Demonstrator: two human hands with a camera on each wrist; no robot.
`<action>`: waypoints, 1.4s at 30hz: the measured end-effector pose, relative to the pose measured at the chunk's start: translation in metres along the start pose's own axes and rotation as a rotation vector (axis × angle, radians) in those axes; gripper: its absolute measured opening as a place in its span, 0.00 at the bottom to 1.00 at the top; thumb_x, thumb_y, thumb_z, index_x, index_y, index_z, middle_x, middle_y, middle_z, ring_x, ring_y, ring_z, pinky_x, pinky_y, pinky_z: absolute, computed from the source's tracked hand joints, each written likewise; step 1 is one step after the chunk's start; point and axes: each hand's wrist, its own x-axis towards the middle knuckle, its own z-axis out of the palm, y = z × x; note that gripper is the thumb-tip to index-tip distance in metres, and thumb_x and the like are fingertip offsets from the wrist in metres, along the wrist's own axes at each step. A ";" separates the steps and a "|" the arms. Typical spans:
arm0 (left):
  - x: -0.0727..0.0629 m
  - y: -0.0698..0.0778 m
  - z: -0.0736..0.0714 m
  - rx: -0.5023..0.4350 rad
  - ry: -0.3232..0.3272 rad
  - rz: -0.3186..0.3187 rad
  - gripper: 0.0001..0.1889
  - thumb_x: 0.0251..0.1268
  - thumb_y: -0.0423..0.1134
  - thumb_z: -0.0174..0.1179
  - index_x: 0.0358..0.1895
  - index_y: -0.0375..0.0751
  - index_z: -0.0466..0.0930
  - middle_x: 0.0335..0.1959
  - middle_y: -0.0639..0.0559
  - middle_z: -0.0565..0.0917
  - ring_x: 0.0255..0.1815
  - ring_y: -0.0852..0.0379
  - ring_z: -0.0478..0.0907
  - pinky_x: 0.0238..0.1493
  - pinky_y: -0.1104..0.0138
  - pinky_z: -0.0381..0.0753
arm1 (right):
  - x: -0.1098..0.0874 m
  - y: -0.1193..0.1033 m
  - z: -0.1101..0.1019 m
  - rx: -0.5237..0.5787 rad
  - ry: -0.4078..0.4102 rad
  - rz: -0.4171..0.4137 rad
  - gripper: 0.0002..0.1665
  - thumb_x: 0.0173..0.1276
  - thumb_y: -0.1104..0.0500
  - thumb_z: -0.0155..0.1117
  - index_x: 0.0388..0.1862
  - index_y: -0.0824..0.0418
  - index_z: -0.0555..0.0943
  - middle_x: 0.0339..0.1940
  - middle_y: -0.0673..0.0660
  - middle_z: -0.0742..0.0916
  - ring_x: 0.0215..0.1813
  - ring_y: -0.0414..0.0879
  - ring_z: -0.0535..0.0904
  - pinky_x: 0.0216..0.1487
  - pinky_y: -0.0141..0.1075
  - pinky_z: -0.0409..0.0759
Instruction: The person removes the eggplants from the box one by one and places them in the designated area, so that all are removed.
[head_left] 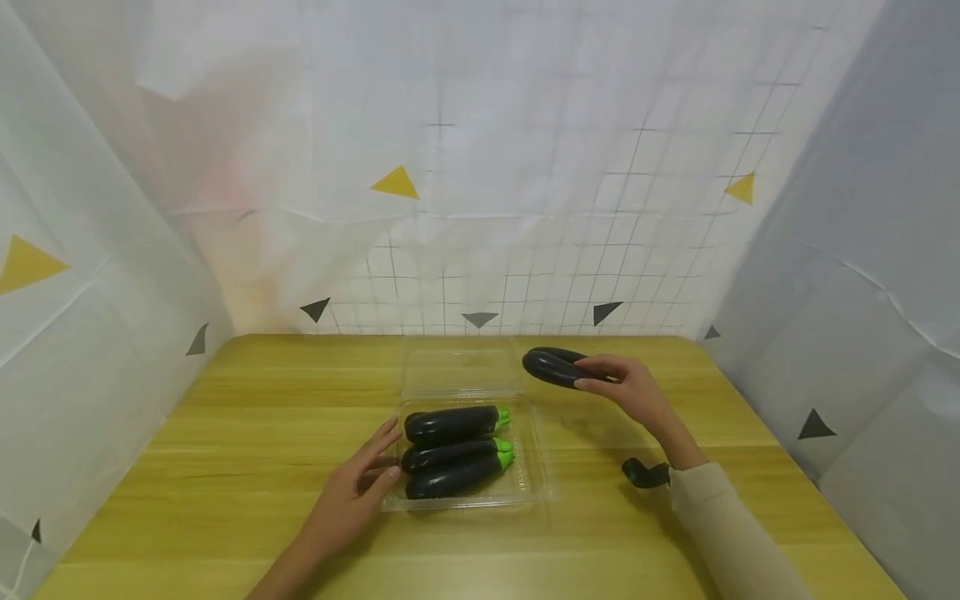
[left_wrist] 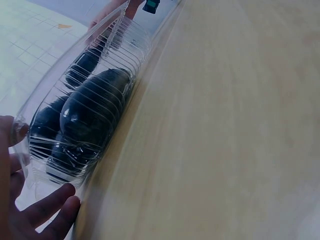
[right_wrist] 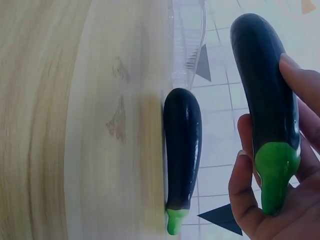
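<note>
My right hand (head_left: 630,387) holds a dark eggplant (right_wrist: 267,90) above the table, thumb on one side and fingers on the other. Its green stem end points toward the palm. Behind it, a second eggplant (right_wrist: 182,145) lies on the table. To the left sits a clear plastic clamshell box (head_left: 480,502) with several eggplants (head_left: 450,425) inside, green stems toward the right. My left hand (head_left: 352,492) rests against the box's left end with fingers spread. In the left wrist view, its fingertips (left_wrist: 65,192) are at the box's ribbed wall.
The box's clear lid (head_left: 461,364) is folded back flat toward the rear of the wooden table (head_left: 262,442). White sheets (head_left: 480,258) with grid lines and triangles enclose the table at the back and sides. A dark device (head_left: 645,473) is on the right wrist.
</note>
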 end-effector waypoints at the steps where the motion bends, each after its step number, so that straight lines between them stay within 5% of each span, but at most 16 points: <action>1: 0.000 0.000 0.000 -0.001 0.000 -0.001 0.26 0.78 0.32 0.60 0.76 0.36 0.70 0.81 0.44 0.63 0.58 0.44 0.84 0.57 0.58 0.84 | 0.000 0.000 0.000 0.004 0.002 0.003 0.22 0.69 0.51 0.76 0.59 0.58 0.88 0.60 0.59 0.86 0.56 0.53 0.83 0.46 0.36 0.86; 24: 0.001 0.000 -0.001 0.004 -0.002 -0.008 0.26 0.79 0.33 0.59 0.76 0.39 0.70 0.80 0.45 0.63 0.58 0.45 0.83 0.57 0.57 0.84 | 0.009 0.026 -0.002 -0.051 0.017 0.036 0.24 0.67 0.50 0.78 0.58 0.59 0.88 0.61 0.59 0.86 0.60 0.56 0.81 0.52 0.32 0.81; 35: 0.000 -0.001 0.000 0.006 -0.003 -0.008 0.26 0.79 0.33 0.60 0.76 0.40 0.70 0.81 0.46 0.63 0.58 0.46 0.83 0.57 0.56 0.84 | 0.010 0.045 0.000 -0.071 0.010 0.042 0.23 0.66 0.49 0.79 0.56 0.58 0.89 0.59 0.59 0.87 0.60 0.56 0.81 0.61 0.52 0.78; 42: 0.000 0.000 -0.001 0.006 0.000 -0.024 0.26 0.79 0.34 0.60 0.76 0.42 0.71 0.81 0.49 0.63 0.59 0.47 0.83 0.57 0.57 0.84 | 0.011 0.049 0.002 -0.100 -0.022 0.064 0.24 0.67 0.48 0.78 0.57 0.58 0.88 0.59 0.59 0.87 0.61 0.57 0.81 0.63 0.55 0.76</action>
